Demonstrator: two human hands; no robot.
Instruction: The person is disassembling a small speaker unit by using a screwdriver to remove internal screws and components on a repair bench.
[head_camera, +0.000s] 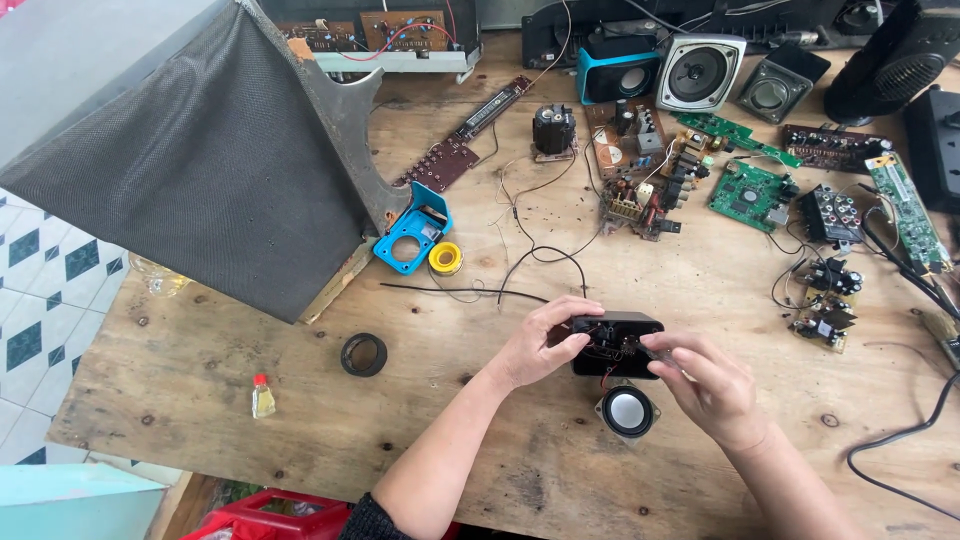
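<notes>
Both forearms come up from the bottom edge and meet over the middle of the wooden worktop (300, 420). The left hand (535, 345) is turned palm inward, wrist slightly bent, its fingers (578, 306) curled over the top left corner of a small black speaker housing (618, 343) and the thumb pressed on its near side, so it grips the box firmly. The right hand (710, 385) reaches in from the other side, knuckles up, with its fingers pinched together at the right edge of the housing's open face; whether they grip a small part or only touch the box cannot be told. The housing is held just above the worktop, its open side turned up, showing thin wires and small parts inside. Just below it, lying on the wood, is a round speaker driver (628, 410) with a pale cone, joined to the box by a red wire. Well to the left lie a black ring (363, 354) and a little yellow bottle with a red cap (263, 396); further back sit a blue plastic frame (411, 238) and green circuit boards (748, 192).
</notes>
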